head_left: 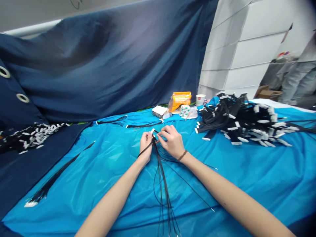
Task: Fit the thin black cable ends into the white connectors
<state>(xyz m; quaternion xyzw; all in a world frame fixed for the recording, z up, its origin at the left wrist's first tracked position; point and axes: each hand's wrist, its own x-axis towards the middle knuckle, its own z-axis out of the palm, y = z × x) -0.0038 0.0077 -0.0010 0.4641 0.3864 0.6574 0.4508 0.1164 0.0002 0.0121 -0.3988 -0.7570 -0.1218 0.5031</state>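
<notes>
My left hand (145, 144) and my right hand (171, 140) meet at the middle of the blue table sheet (111, 171). Both are pinched on the top end of a bundle of thin black wires (163, 184) with a small white connector (153, 131) at the fingertips. The wires hang down toward me and fan out across the sheet. A dark band circles my right wrist.
A big heap of black cables with white connectors (244, 123) lies at the right. Another heap (32, 136) sits at the far left, and a cable bundle (49, 186) lies front left. An orange packet (181, 99), a paper cup (200, 99) and small boxes stand behind. A person's legs (296, 82) show far right.
</notes>
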